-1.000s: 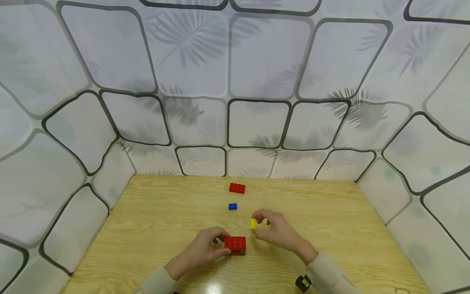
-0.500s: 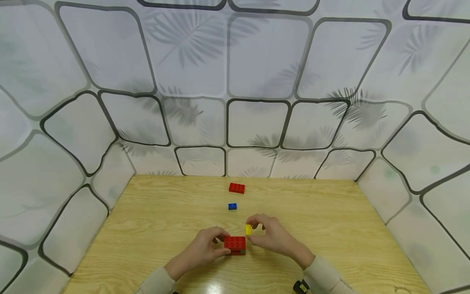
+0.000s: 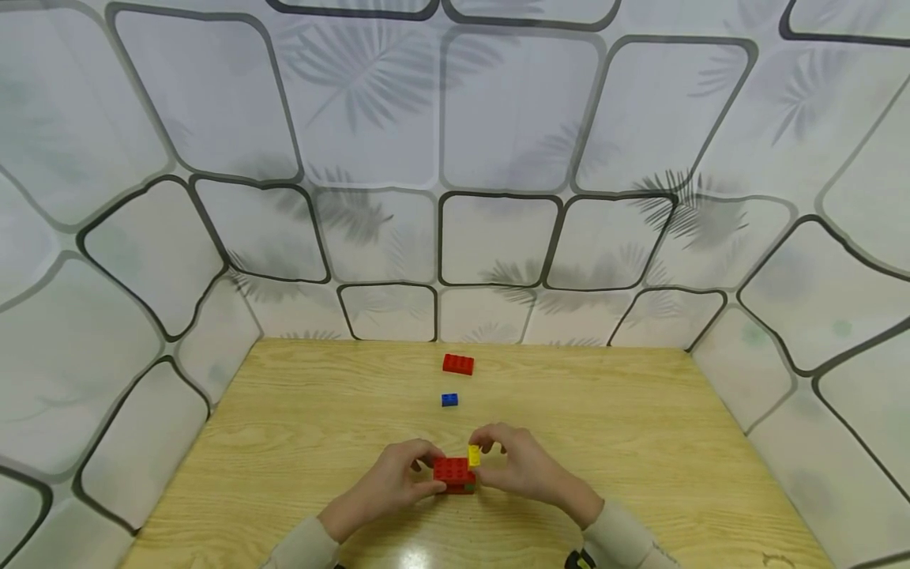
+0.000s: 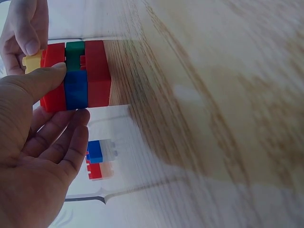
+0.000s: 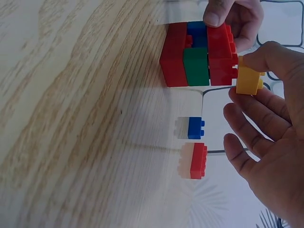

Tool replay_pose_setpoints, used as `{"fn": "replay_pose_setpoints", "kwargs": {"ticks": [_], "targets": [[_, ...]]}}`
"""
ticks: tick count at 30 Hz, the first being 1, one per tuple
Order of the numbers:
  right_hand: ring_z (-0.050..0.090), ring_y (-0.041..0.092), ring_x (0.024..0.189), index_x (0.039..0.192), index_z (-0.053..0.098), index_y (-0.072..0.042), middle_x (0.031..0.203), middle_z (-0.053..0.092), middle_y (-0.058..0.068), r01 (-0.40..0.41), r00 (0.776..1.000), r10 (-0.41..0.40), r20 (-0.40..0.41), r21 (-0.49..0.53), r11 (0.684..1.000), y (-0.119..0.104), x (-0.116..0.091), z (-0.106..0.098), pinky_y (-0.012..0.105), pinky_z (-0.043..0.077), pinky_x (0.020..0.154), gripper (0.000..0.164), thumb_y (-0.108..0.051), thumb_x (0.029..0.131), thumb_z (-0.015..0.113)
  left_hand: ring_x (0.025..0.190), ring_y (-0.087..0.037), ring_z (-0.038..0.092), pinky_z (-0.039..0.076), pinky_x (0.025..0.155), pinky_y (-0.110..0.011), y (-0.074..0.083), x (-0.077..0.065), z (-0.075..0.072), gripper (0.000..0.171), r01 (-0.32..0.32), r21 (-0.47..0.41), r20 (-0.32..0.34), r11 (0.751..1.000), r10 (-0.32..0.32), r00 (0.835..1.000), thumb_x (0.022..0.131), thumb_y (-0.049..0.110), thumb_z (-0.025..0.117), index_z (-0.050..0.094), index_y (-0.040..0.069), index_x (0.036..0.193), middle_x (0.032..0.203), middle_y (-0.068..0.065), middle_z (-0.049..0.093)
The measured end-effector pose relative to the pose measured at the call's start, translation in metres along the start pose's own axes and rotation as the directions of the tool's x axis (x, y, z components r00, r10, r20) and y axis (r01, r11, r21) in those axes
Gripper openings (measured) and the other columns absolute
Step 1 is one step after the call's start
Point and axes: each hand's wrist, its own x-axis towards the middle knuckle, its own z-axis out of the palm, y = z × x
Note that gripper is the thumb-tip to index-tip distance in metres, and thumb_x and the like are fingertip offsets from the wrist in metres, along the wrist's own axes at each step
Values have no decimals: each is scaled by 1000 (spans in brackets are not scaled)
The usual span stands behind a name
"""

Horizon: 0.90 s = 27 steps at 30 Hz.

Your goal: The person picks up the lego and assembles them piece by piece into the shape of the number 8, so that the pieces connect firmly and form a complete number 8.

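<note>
On the table near the person stands a block stack (image 3: 452,472): a long red brick (image 5: 174,56) at the bottom, a blue brick (image 4: 77,89) and a green brick (image 5: 196,66) side by side above it, another red brick (image 5: 221,56) on top. The left hand (image 3: 398,476) grips the stack from its left, thumb on the near side, fingers on the far side. Between thumb and fingers, the right hand (image 3: 522,465) pinches a yellow brick (image 5: 248,77). That yellow brick is right at the studs of the top red brick, over its right end.
Beyond the hands a small blue brick (image 3: 449,400) lies on the wooden table (image 3: 320,395). Farther back is a red brick (image 3: 458,364). Patterned panels (image 3: 498,237) enclose the table at the back and both sides.
The right hand has moved left and slightly nearer the person, bringing the yellow brick from beside the stack to over its right end. The left hand has stayed in place on the stack.
</note>
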Motion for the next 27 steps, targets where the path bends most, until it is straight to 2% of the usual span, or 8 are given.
{"fn": "replay_pose_setpoints", "kwargs": {"ticks": [7,16,27], "targets": [[65,12,101,123,69,-9,116,74,-3,-10,1000,10,20,12,1000,-1,0,2,36,55,86,37,-29,94,80,99,-12,71,58,83,-25,0,0,0,27,7,4,1,1000,-7,1000,93,25,83,72,14,116,111,1,75],[67,26,103,125,69,-9,116,73,-2,-1,999,0,36,29,1000,-2,-2,4,40,56,86,37,-30,96,78,99,-12,71,58,83,-24,0,0,0,28,6,6,2,1000,-6,1000,93,25,83,72,14,116,111,1,75],[67,24,103,125,69,-10,118,73,-2,-18,999,16,40,60,998,-2,-3,4,37,55,86,37,-30,96,79,100,-10,71,58,83,-25,-1,-1,1,27,-6,1,-7,1000,6,1000,93,27,83,72,15,115,111,2,75]]}}
